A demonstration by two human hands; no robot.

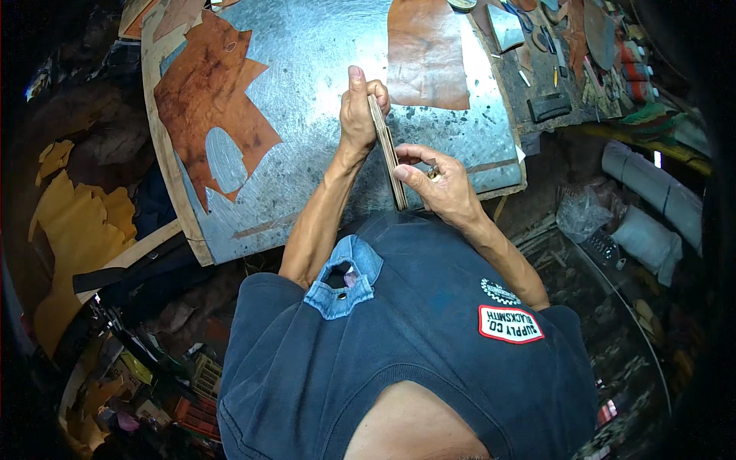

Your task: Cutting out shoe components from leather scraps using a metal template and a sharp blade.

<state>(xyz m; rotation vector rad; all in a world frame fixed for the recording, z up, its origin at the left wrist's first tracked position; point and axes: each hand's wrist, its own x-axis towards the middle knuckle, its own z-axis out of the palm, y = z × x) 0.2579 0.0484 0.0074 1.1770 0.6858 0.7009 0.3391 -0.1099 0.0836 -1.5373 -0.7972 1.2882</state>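
Note:
Upright over the metal-topped table (307, 153), close to my body, stands a narrow stack of flat, layered pieces (388, 157). It is seen edge-on, with brown and pale layers; its material cannot be told for sure. My left hand (359, 115) grips its far end, thumb pointing up and fingers wrapped round behind. At the nearer end my right hand (445, 188) has thumb and fingers bent against the stack's right side, with a ring on one finger. The broad faces of the stack are mostly hidden by this angle.
A reddish-brown leather piece (199, 100) with jagged edges and a cut-out lies left. Another brown leather sheet (427, 57) lies at the far side. Scissors (547, 40) and a black block-like tool (549, 107) rest on the right-hand bench. Wrapped rolls (652, 184) stand lower right.

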